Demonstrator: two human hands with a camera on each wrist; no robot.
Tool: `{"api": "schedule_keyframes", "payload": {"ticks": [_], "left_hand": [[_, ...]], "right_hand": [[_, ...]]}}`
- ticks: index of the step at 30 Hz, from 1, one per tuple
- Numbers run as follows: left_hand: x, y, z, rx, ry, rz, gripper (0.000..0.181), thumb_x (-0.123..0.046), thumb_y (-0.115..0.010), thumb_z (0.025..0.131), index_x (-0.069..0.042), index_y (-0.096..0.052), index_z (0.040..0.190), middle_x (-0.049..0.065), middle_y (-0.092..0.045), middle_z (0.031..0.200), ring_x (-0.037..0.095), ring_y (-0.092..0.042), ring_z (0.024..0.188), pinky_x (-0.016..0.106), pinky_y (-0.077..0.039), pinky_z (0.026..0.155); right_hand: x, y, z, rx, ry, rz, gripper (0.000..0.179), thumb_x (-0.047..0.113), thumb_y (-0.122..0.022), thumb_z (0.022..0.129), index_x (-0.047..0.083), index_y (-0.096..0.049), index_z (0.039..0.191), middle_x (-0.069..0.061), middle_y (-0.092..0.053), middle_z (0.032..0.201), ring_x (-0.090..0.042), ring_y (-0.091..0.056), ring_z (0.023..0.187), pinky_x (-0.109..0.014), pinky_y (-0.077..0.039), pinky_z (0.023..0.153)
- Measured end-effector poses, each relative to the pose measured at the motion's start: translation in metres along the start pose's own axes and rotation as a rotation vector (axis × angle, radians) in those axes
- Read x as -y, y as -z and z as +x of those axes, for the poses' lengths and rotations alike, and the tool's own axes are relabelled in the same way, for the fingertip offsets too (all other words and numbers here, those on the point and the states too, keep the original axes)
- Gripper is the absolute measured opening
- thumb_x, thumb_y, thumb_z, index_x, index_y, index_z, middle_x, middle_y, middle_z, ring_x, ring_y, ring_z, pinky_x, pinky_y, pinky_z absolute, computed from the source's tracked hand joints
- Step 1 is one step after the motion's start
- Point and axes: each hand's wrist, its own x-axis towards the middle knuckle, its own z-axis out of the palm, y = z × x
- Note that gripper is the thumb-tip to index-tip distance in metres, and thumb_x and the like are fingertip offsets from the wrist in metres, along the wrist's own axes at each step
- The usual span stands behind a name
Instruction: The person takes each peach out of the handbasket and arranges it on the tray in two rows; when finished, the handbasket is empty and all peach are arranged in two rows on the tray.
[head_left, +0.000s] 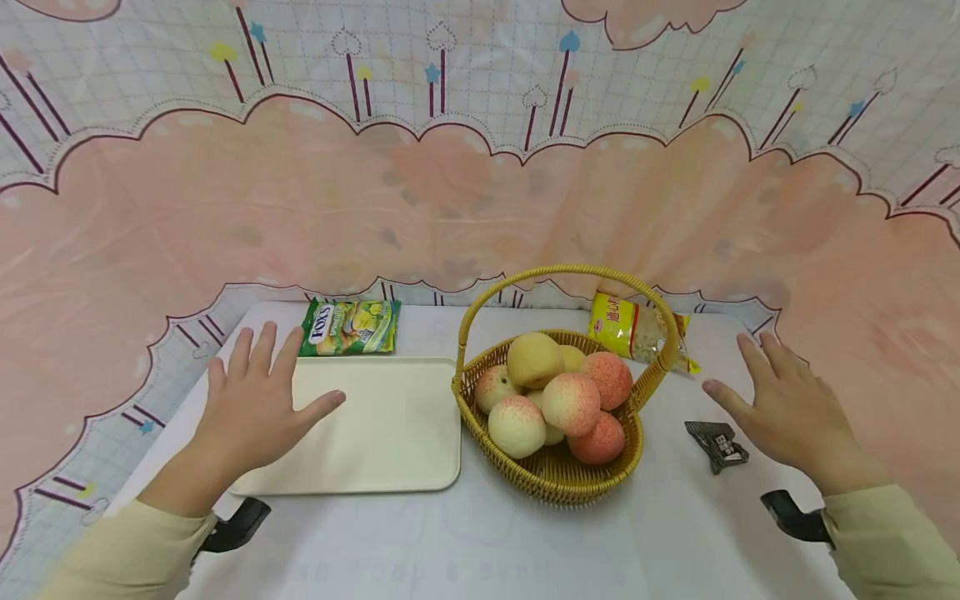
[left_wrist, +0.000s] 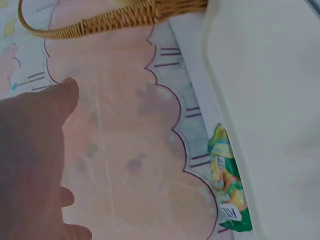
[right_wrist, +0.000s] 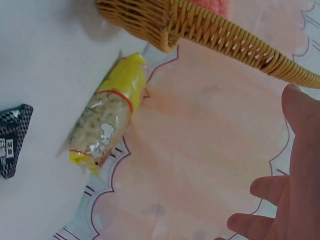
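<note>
My left hand [head_left: 251, 400], fingers spread and straight, hovers over the left side of a cream rectangular tray [head_left: 382, 425] and holds nothing. A green candy bag marked FOX'S [head_left: 351, 327] lies just behind that tray. On the right, my right hand [head_left: 787, 408] is spread in the same way, with nothing in it. Beside it lies a small black wrapped packet [head_left: 717, 447]. Between the hands stands a wicker basket [head_left: 551, 487] with a tall arched handle, filled with several peaches [head_left: 572, 403], pink and pale yellow.
A yellow and clear bag of ring-shaped pasta [head_left: 637, 329] lies behind the basket on the right, also seen as the pasta bag [right_wrist: 107, 112] in the right wrist view. The white table [head_left: 420, 546] meets a pink patterned cloth backdrop [head_left: 450, 208] at its far edge.
</note>
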Motion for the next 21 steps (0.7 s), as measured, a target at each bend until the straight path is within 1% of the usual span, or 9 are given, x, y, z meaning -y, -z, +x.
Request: {"api": "schedule_keyframes", "payload": {"ticks": [3, 6, 11, 13, 15, 16, 18, 19, 21], "left_hand": [[-0.009, 0.000, -0.002, -0.041, -0.042, -0.024, 0.100, -0.063, -0.059, 0.091, 0.006, -0.023, 0.154, 0.036, -0.016, 0.156, 0.055, -0.006, 0.143, 0.077, -0.006, 0.105], [-0.017, -0.002, -0.004, -0.117, -0.115, -0.061, 0.096, -0.055, -0.067, 0.088, 0.007, -0.031, 0.151, 0.035, -0.023, 0.154, 0.055, -0.015, 0.141, 0.075, -0.015, 0.106], [-0.029, -0.011, -0.005, -0.268, -0.242, -0.166, 0.084, -0.039, -0.080, 0.079, 0.005, -0.047, 0.141, 0.033, -0.037, 0.147, 0.054, -0.031, 0.135, 0.067, -0.027, 0.106], [-0.033, -0.016, -0.005, -0.304, -0.275, -0.205, 0.082, -0.035, -0.083, 0.077, 0.005, -0.049, 0.140, 0.032, -0.040, 0.145, 0.053, -0.035, 0.132, 0.065, -0.031, 0.105], [-0.038, -0.021, -0.006, -0.321, -0.295, -0.232, 0.080, -0.031, -0.085, 0.075, 0.004, -0.051, 0.138, 0.030, -0.043, 0.144, 0.050, -0.039, 0.131, 0.063, -0.036, 0.103], [-0.041, -0.024, -0.007, -0.318, -0.298, -0.241, 0.079, -0.030, -0.086, 0.076, 0.003, -0.051, 0.138, 0.029, -0.044, 0.144, 0.049, -0.040, 0.130, 0.062, -0.038, 0.102], [-0.047, -0.029, -0.008, -0.311, -0.299, -0.267, 0.077, -0.027, -0.086, 0.076, 0.003, -0.052, 0.138, 0.026, -0.047, 0.142, 0.046, -0.043, 0.129, 0.061, -0.041, 0.101], [-0.050, -0.032, -0.009, -0.305, -0.297, -0.282, 0.075, -0.026, -0.087, 0.077, 0.003, -0.053, 0.137, 0.025, -0.049, 0.142, 0.045, -0.045, 0.128, 0.060, -0.041, 0.101], [-0.055, -0.036, -0.009, -0.297, -0.298, -0.308, 0.072, -0.024, -0.087, 0.077, 0.002, -0.055, 0.136, 0.024, -0.051, 0.140, 0.044, -0.047, 0.127, 0.059, -0.042, 0.101]], "right_hand": [[0.002, -0.004, -0.004, -0.021, 0.013, 0.043, 0.087, 0.052, -0.049, 0.101, -0.009, -0.017, 0.155, -0.041, -0.014, 0.154, -0.064, -0.021, 0.134, -0.079, -0.020, 0.099], [0.005, -0.008, -0.011, -0.030, 0.018, 0.122, 0.087, 0.050, -0.053, 0.101, -0.006, -0.015, 0.156, -0.039, -0.014, 0.155, -0.065, -0.020, 0.134, -0.079, -0.021, 0.099], [0.013, -0.017, -0.022, -0.058, 0.018, 0.249, 0.085, 0.045, -0.061, 0.098, -0.004, -0.022, 0.156, -0.038, -0.020, 0.154, -0.063, -0.024, 0.134, -0.080, -0.024, 0.096], [0.016, -0.020, -0.026, -0.073, 0.025, 0.304, 0.083, 0.041, -0.065, 0.097, -0.003, -0.026, 0.155, -0.037, -0.023, 0.153, -0.061, -0.027, 0.133, -0.079, -0.029, 0.094], [0.020, -0.023, -0.030, -0.090, 0.041, 0.355, 0.079, 0.037, -0.069, 0.095, -0.002, -0.031, 0.154, -0.035, -0.026, 0.153, -0.058, -0.034, 0.131, -0.075, -0.035, 0.092], [0.022, -0.025, -0.032, -0.101, 0.053, 0.371, 0.077, 0.034, -0.071, 0.094, -0.001, -0.035, 0.153, -0.034, -0.029, 0.152, -0.055, -0.038, 0.129, -0.073, -0.039, 0.091], [0.025, -0.029, -0.035, -0.122, 0.076, 0.406, 0.073, 0.029, -0.074, 0.092, 0.000, -0.041, 0.150, -0.030, -0.034, 0.151, -0.050, -0.046, 0.124, -0.056, -0.050, 0.090], [0.027, -0.032, -0.037, -0.130, 0.085, 0.423, 0.071, 0.027, -0.076, 0.091, 0.001, -0.043, 0.149, -0.029, -0.037, 0.150, -0.047, -0.049, 0.122, -0.046, -0.053, 0.090], [0.030, -0.038, -0.039, -0.136, 0.097, 0.447, 0.069, 0.025, -0.077, 0.090, 0.002, -0.047, 0.147, -0.026, -0.041, 0.148, -0.043, -0.054, 0.117, -0.029, -0.053, 0.085]]}}
